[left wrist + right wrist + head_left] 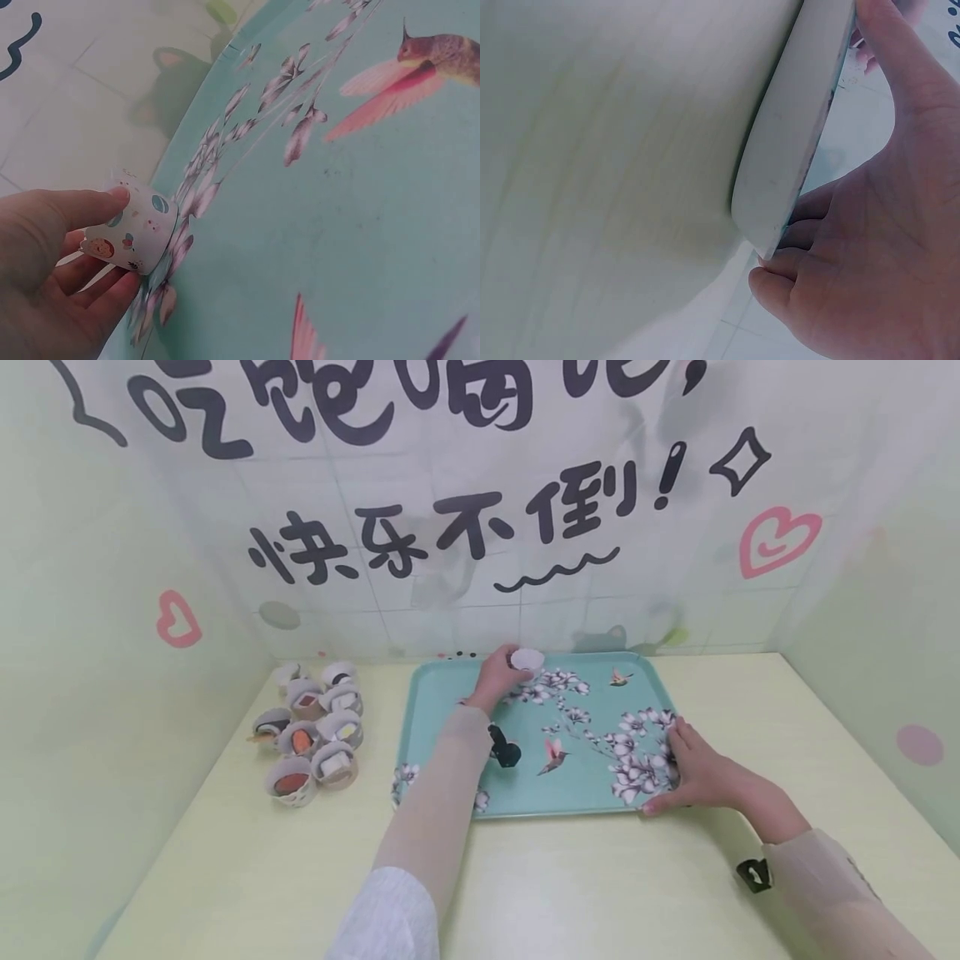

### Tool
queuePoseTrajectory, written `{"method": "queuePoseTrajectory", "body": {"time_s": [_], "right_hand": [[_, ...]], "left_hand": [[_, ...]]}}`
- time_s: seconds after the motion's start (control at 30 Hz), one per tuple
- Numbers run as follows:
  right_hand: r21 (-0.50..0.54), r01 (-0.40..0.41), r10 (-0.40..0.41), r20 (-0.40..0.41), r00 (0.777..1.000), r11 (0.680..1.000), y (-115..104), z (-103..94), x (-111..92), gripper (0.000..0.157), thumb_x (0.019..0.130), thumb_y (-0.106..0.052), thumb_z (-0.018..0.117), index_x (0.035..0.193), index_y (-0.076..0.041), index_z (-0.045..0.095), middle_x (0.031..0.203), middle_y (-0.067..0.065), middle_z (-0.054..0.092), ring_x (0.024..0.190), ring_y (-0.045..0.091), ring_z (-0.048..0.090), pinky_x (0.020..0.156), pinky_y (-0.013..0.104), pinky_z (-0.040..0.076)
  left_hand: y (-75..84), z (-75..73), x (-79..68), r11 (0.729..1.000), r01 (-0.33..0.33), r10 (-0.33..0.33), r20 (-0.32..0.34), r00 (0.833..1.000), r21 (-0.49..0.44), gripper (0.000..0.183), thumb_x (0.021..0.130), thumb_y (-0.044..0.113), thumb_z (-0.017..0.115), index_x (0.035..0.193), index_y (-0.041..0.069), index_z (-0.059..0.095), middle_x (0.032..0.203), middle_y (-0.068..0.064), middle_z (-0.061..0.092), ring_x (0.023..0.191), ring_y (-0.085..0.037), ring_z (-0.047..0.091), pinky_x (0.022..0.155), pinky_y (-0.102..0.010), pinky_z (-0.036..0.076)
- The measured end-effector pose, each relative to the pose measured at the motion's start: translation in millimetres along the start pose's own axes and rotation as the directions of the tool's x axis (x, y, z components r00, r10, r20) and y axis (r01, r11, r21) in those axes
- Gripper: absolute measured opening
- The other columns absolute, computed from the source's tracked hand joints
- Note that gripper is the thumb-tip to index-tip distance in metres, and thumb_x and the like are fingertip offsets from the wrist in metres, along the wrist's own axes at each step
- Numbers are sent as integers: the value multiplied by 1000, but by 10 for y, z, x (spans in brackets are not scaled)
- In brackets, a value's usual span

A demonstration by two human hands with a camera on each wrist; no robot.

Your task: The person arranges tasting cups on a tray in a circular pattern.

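Note:
Near the back edge of the tray [450,735], my left hand [498,677] pinches a small white paper cup [139,225] printed with little coloured pictures. Thumb and fingers hold the cup's side, and its base is right at the tray surface in the left wrist view. The tray is pale turquoise, with flowers and hummingbirds on it. My right hand [705,772] holds the tray's front right corner, thumb at the front edge and fingers along the right edge. Seen from the right wrist, those fingers [799,232] bend over the rim, their tips hidden.
Left of the tray, several small paper cups [291,781] with food-like pieces stand in a close group on the pale table [570,885]. A white wall hanging [450,585] with large dark lettering rises directly behind the table. Light panels [885,677] close off both sides.

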State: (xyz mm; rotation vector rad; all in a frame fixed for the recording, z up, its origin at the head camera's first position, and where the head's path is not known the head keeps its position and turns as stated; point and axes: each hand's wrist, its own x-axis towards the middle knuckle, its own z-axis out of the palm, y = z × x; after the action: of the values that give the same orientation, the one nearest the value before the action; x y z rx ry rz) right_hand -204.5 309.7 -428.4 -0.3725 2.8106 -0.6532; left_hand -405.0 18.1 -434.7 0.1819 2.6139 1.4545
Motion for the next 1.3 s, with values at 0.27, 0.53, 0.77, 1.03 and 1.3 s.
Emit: {"method": "queuePoseTrajectory", "body": {"time_s": [0.27,0.53,0.77,1.03,1.3], "right_hand": [[-3,0,0,1,1000,1000,-20,8,2,140,65,-51,89,146,26,5,153,49,-3,144,63,3,115,72,17],[-13,-6,6,1,1000,1000,-21,15,9,139,64,-52,89,145,26,7,152,49,-2,143,63,4,115,72,18],[-3,-10,10,9,1000,1000,-43,3,-8,139,65,-51,89,145,27,6,152,49,-2,143,63,3,115,73,17],[-4,-4,4,7,1000,1000,-28,0,0,138,65,-50,89,145,27,6,151,50,-3,143,63,2,115,72,17],[-9,-1,1,1,1000,1000,5,-11,-1,139,65,-50,89,145,27,6,151,50,-4,143,63,1,115,72,16]], "left_hand": [[21,-56,-23,1000,-8,8,-6,1000,2,65,92,18,71,149,8,41,152,-13,47,140,-30,46,117,-45,41],[58,-100,-60,1000,14,-14,-3,1000,-16,66,92,21,72,150,14,41,155,-9,45,140,-28,47,116,-43,42],[116,-158,-128,999,14,-14,11,1000,-36,66,92,20,71,150,15,41,156,-8,44,140,-28,47,115,-43,43],[127,-235,-183,999,-14,14,0,1000,-37,67,91,20,72,150,15,41,156,-8,44,139,-28,48,114,-42,44],[123,-300,-231,999,-33,33,5,999,-30,65,92,21,71,150,15,42,156,-8,44,140,-28,47,114,-42,44]]}}
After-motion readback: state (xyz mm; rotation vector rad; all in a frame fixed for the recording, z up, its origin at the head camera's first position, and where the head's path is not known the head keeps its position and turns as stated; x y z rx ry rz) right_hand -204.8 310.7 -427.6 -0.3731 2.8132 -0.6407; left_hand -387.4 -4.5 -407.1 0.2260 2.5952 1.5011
